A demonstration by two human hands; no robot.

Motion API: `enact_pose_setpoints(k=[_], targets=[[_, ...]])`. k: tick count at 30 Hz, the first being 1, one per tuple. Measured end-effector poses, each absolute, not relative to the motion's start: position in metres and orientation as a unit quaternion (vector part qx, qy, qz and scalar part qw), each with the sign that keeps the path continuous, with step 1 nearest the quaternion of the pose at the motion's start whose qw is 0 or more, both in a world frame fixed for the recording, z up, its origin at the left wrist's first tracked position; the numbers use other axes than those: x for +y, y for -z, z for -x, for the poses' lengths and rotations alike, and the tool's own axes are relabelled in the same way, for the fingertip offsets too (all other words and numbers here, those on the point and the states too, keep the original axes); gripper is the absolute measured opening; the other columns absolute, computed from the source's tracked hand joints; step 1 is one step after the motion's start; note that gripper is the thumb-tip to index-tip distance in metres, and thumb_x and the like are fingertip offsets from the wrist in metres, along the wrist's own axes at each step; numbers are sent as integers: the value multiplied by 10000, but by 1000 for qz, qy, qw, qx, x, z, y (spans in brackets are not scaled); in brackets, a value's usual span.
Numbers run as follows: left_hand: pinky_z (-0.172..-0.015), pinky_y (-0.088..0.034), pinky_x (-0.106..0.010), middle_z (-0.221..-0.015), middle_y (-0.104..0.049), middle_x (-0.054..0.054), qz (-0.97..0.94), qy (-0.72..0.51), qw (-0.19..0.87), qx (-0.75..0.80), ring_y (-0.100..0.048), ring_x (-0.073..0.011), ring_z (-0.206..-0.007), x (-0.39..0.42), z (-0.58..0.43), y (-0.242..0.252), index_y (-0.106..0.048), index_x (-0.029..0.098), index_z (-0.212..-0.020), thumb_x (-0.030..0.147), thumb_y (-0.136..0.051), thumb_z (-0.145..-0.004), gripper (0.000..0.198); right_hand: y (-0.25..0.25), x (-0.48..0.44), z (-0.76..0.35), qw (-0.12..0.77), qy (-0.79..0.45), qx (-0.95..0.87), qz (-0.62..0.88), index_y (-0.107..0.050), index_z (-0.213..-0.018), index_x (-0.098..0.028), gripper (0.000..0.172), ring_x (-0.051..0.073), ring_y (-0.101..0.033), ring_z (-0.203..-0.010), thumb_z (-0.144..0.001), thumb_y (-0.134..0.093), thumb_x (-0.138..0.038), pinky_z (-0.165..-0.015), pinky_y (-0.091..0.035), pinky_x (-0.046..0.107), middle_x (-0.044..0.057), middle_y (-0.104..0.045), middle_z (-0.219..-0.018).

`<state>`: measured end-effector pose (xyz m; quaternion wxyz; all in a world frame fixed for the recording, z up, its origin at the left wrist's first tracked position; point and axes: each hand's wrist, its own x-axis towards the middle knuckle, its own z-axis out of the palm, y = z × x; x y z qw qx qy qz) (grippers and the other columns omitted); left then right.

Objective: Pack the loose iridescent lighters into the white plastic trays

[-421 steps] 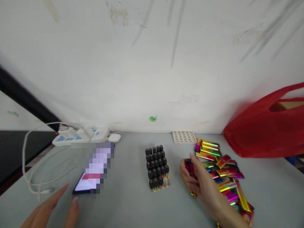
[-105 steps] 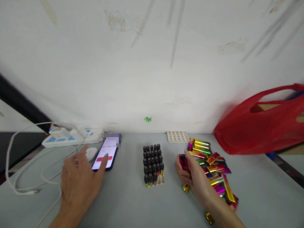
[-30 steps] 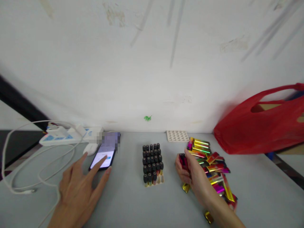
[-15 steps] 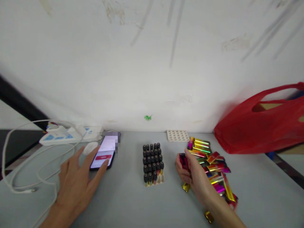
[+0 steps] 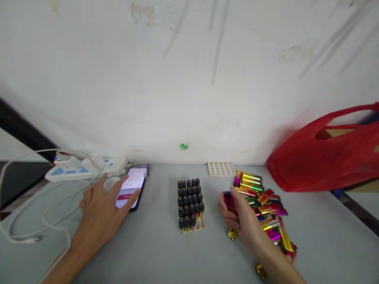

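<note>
My left hand lies open with spread fingers, its fingertips on the lit screen of a phone lying on the grey table. My right hand is closed round a dark pink shiny box, held upright beside a heap of shiny gold and pink boxes. Between my hands stands a tray of black-capped tubes, packed in rows. A loose gold piece lies just under my right hand.
A white power strip and looping white cables are at the left, with a small white case by the phone. An empty white holed tray sits by the wall. A red plastic bag fills the right.
My left hand has slid forward onto the phone, and the screen's content has changed. My right hand has stayed still with the box in it.
</note>
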<state>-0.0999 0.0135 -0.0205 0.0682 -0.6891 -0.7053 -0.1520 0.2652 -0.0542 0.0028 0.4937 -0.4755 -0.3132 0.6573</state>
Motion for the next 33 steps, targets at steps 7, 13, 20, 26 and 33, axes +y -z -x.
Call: enact_pose_setpoints(k=[7,13,20,26,33], targets=[[-1138,-399,-842,-1749,-304,-271,695,176,39,-696,-349,-636,-1548,12,92,13,-655,189,-1557,624,-421,-1109,667,-3,-54,-265,489,-662,-309,476,-517,-628,-223,729,77,-140,-478,-814,-686,-907,-452,-126,244,-99,-266,-534],[-1107,-393,-877,-1778,-311,-239,699,189,23,-690,-351,-648,-1546,10,91,14,-647,248,-1565,614,-485,-1103,611,0,-54,-265,494,-668,-303,467,-527,-628,-223,723,77,-132,-471,-826,-684,-901,-447,-121,245,-99,-270,-528],[-1088,-410,-879,-1767,-283,-258,697,190,38,-690,-350,-668,-1528,9,100,13,-535,234,-1639,624,-473,-1107,663,0,-54,-267,492,-665,-307,471,-524,-630,-222,730,82,-135,-485,-840,-666,-907,-454,-131,245,-97,-269,-535],[-1092,-424,-871,-1735,-300,-258,703,171,51,-688,-380,-659,-1511,-5,105,18,-568,212,-1606,620,-474,-1093,662,1,-55,-267,493,-663,-308,472,-515,-633,-223,732,81,-140,-483,-834,-662,-912,-459,-119,255,-97,-271,-537],[-1137,-424,-838,-1688,-383,-203,716,174,62,-674,-416,-585,-1515,-14,93,20,-684,269,-1507,572,-481,-1088,556,3,-56,-268,491,-666,-311,468,-525,-655,-221,720,85,-138,-492,-874,-641,-897,-467,-134,250,-94,-277,-554]])
